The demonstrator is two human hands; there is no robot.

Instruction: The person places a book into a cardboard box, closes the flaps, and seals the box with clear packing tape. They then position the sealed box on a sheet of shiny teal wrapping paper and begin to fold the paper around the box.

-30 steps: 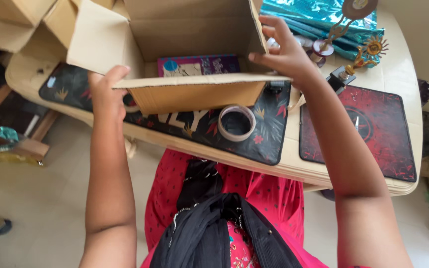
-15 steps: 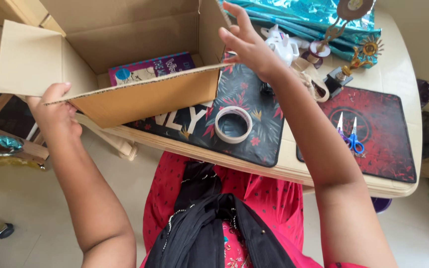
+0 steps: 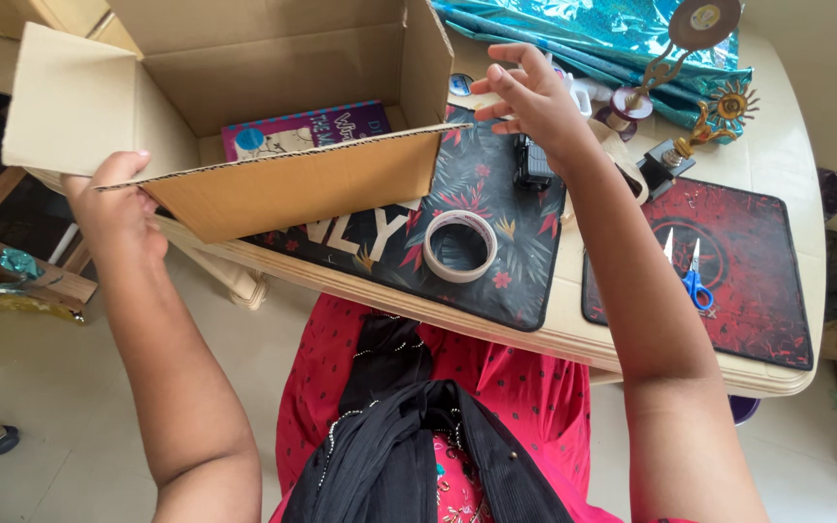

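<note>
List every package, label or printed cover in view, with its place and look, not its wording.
Cardboard box: open, plain brown, at the table's left edge, left hand at its near corner.
Book: inside the box, flat, purple-pink printed cover.
Foil wrapping: shiny teal, folded, far side of the table.
Round label: on the trophy top, brown disc with pale centre.
Right hand: hovers open past the box.

Left hand point(image 3: 113, 208) gripping, right hand point(image 3: 530, 97) spread
</note>
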